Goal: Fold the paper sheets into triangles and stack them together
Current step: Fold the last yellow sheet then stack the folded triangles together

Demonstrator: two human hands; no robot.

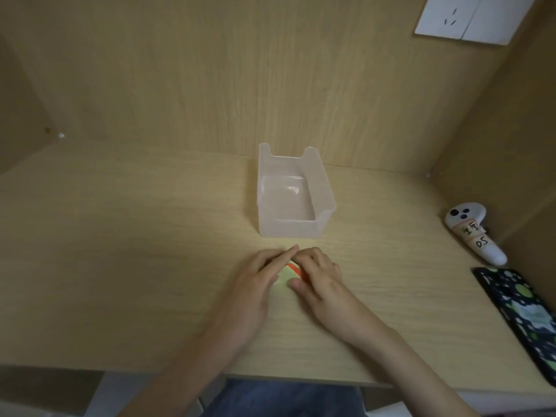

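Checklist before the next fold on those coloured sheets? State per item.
1. Sheets lying on the desk between both hands: ok.
2. Left hand with its index finger stretched out over the sheets: ok.
3. Right hand curled on top of the sheets; real grip: cannot tell.
4. Crease and corners lined up: cannot tell, the hands cover most of the paper.
5. Clear box behind the hands and apart from them: ok.
6. Controller and phone off to the right, away from the work: ok.
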